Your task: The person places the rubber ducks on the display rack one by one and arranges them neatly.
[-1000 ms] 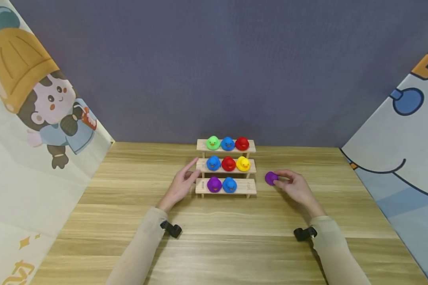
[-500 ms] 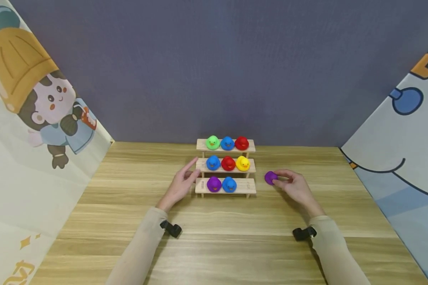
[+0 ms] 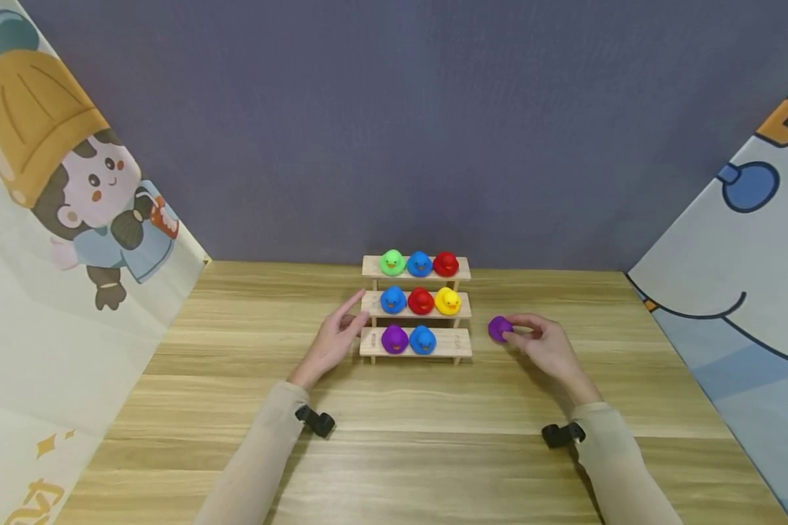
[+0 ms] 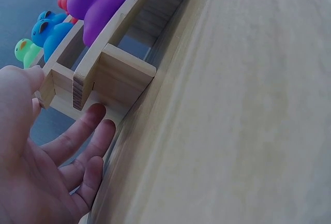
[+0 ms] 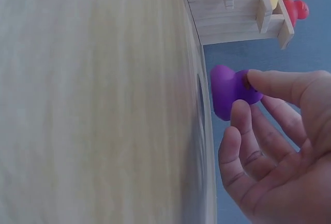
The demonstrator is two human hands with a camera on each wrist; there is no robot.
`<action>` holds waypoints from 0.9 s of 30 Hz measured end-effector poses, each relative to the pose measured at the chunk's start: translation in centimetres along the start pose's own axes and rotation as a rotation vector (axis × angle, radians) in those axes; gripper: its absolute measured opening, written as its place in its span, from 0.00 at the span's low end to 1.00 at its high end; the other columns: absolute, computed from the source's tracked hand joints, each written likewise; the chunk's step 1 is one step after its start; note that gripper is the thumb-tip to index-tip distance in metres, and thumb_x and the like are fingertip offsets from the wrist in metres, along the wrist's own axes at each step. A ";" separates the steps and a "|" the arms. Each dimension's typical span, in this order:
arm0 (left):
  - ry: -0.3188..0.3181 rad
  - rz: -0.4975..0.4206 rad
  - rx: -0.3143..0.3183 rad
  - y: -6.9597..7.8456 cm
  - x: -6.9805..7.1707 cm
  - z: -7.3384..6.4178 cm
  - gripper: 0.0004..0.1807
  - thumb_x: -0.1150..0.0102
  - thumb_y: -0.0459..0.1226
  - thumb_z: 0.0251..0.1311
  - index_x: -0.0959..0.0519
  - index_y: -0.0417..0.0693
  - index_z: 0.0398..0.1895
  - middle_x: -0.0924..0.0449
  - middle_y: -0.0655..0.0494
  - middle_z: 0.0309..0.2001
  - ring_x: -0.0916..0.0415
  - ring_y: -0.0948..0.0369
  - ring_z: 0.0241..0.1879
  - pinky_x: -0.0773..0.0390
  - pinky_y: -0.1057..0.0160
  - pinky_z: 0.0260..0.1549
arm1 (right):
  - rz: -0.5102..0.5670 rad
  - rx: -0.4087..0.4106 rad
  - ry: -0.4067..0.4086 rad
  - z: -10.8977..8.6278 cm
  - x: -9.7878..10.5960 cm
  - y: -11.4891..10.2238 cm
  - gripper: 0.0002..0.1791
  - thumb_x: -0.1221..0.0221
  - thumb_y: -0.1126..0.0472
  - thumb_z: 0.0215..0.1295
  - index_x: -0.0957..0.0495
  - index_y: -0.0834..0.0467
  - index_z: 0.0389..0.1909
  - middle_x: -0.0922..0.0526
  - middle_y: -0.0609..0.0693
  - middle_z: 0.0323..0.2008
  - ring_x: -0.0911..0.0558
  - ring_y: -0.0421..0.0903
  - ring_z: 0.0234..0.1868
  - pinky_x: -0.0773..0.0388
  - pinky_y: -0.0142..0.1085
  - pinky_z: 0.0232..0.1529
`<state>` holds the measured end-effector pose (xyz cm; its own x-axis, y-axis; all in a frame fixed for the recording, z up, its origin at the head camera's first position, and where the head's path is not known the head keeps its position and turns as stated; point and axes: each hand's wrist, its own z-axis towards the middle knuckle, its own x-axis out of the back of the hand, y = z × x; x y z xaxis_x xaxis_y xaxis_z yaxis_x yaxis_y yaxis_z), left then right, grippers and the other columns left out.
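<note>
My right hand (image 3: 546,351) pinches a purple rubber duck (image 5: 223,93) by its head, thumb on one side and fingers on the other. The duck is close over the table, right of a three-tier wooden stand (image 3: 458,341). At the stand's left end, my left hand (image 3: 330,344) has its index finger extended and its thumb right at the middle tier's end; other fingers (image 4: 77,141) lie loosely bent beside the stand's side. On the bottom tier sit another purple duck (image 3: 395,340) and a blue duck (image 3: 423,340), with bare wood to their right.
The middle tier bears a blue duck (image 3: 392,300), a red duck (image 3: 421,301) and a yellow duck (image 3: 448,301). On the top tier are a green duck (image 3: 392,263), a blue duck (image 3: 419,265) and a red duck (image 3: 446,265). A grey-blue partition (image 3: 407,131) rises behind the wooden table (image 3: 420,467).
</note>
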<state>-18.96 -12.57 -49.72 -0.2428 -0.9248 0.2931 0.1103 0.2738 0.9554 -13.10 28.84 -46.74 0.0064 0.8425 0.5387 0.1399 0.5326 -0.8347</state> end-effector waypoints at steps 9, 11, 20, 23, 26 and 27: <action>-0.007 -0.005 -0.013 -0.2 0.0 0.1 0.32 0.48 0.46 0.83 0.39 0.56 0.85 0.11 0.38 0.45 0.20 0.58 0.38 0.21 0.65 0.34 | 0.014 0.010 -0.002 -0.5 -0.2 -0.5 0.27 0.30 0.54 0.71 0.20 0.62 0.66 0.15 0.65 0.61 0.13 0.43 0.34 0.14 0.36 0.32; -0.007 -0.007 -0.016 -0.1 0.0 0.1 0.32 0.48 0.46 0.83 0.39 0.55 0.85 0.12 0.38 0.43 0.20 0.58 0.38 0.21 0.65 0.34 | 0.020 0.020 -0.002 -0.7 -0.2 -0.7 0.27 0.29 0.54 0.71 0.20 0.62 0.66 0.15 0.66 0.61 0.12 0.43 0.34 0.14 0.36 0.32; 0.000 -0.004 -0.001 0.0 -0.1 0.1 0.32 0.47 0.47 0.83 0.39 0.59 0.85 0.11 0.38 0.47 0.17 0.55 0.40 0.21 0.65 0.29 | 0.005 0.035 -0.006 -1.3 -0.1 -1.5 0.28 0.29 0.53 0.71 0.20 0.61 0.66 0.14 0.66 0.60 0.11 0.46 0.39 0.14 0.36 0.34; -0.004 -0.004 0.005 -0.1 -0.1 0.2 0.32 0.47 0.48 0.83 0.39 0.60 0.85 0.11 0.37 0.48 0.17 0.52 0.42 0.21 0.64 0.29 | -0.010 0.037 -0.012 -1.4 -0.1 -1.6 0.27 0.30 0.54 0.71 0.20 0.61 0.66 0.12 0.66 0.55 0.11 0.50 0.39 0.15 0.36 0.32; -0.011 -0.004 0.018 -0.1 0.0 0.2 0.32 0.48 0.47 0.83 0.40 0.61 0.85 0.11 0.35 0.50 0.17 0.50 0.44 0.22 0.64 0.29 | -0.016 0.045 -0.018 -1.6 -0.3 -1.8 0.27 0.30 0.55 0.70 0.20 0.61 0.66 0.11 0.65 0.52 0.11 0.54 0.38 0.16 0.37 0.30; -0.014 -0.004 0.023 -0.1 0.0 0.2 0.32 0.48 0.47 0.83 0.40 0.61 0.85 0.12 0.35 0.50 0.17 0.50 0.44 0.22 0.63 0.29 | -0.018 0.049 -0.022 -1.7 -0.3 -1.8 0.27 0.30 0.55 0.70 0.20 0.61 0.66 0.11 0.66 0.51 0.11 0.54 0.38 0.16 0.38 0.30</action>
<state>-19.18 -12.54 -49.80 -0.2569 -0.9222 0.2891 0.0873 0.2758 0.9572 -11.68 27.47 -45.17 -0.0172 0.8341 0.5514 0.0912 0.5505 -0.8299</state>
